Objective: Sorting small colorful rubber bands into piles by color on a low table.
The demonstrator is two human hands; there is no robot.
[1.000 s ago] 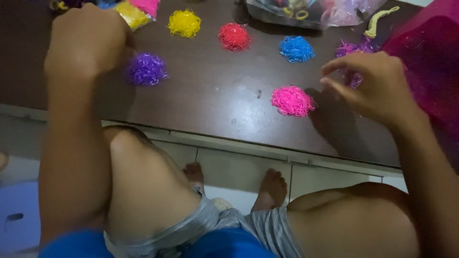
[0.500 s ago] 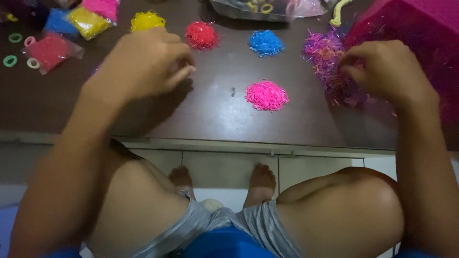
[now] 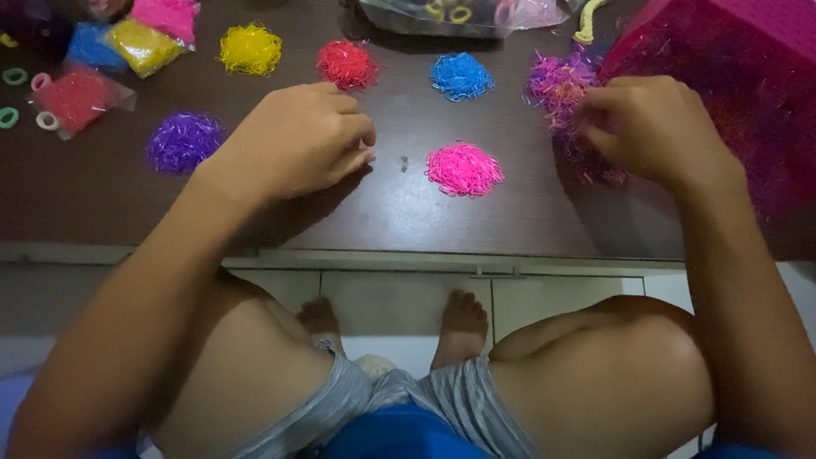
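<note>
My left hand [image 3: 302, 140] rests on the dark brown table [image 3: 408, 217] with fingers curled loosely, holding nothing I can see, between the purple pile [image 3: 183, 140] and the pink pile [image 3: 463, 168] of tiny rubber bands. My right hand [image 3: 654, 127] has its fingers pinched in a mixed pink-and-purple heap of bands [image 3: 565, 93] next to a magenta container [image 3: 735, 81]. Farther back lie the yellow pile [image 3: 251, 48], the red pile [image 3: 347, 65] and the blue pile [image 3: 461, 76].
Small clear bags of coloured bands [image 3: 76, 93] and loose hair rings [image 3: 13, 76] sit at the far left. A larger clear bag [image 3: 459, 15] lies at the back. The table's front edge runs above my bare knees and feet on a tiled floor.
My left hand came from the far left down to the table's middle, uncovering the purple pile. My right hand moved into the mixed heap. The view shifted slightly.
</note>
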